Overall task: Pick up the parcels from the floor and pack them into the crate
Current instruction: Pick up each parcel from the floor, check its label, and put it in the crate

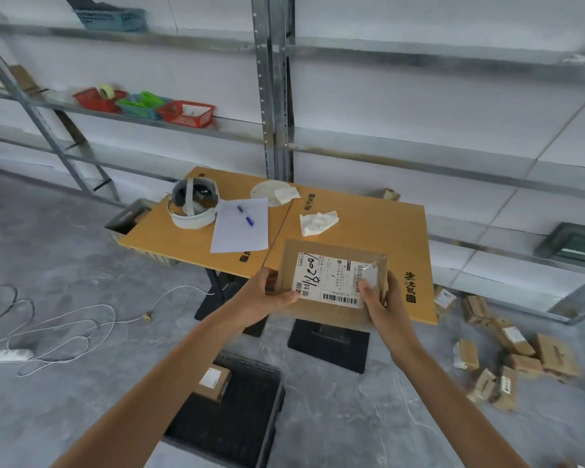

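both hands are holding a flat cardboard parcel [331,282] above the bench [379,217], left hand [267,295] and right hand [382,302] gripping its side edges. it is looking stiff and light. the crate [271,376] is waiting below.

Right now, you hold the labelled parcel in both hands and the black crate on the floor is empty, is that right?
Not empty: the head view shows one small parcel lying in the crate. The left hand and right hand do hold the labelled parcel.

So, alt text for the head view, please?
The left hand and right hand hold a labelled cardboard parcel at a wooden table. Below, a black crate holds one small parcel; more parcels lie on the floor at right.
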Demonstrator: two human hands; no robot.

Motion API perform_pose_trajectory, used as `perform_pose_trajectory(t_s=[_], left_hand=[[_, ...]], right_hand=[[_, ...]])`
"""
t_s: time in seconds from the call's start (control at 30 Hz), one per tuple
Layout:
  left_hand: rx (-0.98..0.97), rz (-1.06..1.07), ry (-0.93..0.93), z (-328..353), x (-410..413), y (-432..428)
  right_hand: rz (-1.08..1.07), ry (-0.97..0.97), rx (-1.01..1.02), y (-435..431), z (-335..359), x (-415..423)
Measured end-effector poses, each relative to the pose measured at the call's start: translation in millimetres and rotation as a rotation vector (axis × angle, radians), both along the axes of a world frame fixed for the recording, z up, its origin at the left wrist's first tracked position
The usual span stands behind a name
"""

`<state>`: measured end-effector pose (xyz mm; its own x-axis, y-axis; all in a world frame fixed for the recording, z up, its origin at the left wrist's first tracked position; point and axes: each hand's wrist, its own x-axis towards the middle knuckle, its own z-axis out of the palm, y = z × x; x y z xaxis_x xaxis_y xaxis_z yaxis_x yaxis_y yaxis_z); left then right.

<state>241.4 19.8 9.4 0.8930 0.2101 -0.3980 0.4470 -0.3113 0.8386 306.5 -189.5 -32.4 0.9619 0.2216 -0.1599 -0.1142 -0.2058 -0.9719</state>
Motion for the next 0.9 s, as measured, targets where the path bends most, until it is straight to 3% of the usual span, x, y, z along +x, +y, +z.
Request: perform_pose_trajectory(t_s=[0.5, 0.7, 0.9], left_hand=[[-0.013, -0.124, 0.089, -63, -8, 245], [-0.031, -0.168, 0.176, -108, -12, 300], [-0.119, -0.099, 0.283, -189, -17, 305]], right_hand=[[0.001, 0.248, 0.004, 222, -51, -28], [-0.009, 0.341, 0.004, 272, -95, -51], [-0.066, 0.378, -0.254, 288, -164, -65]])
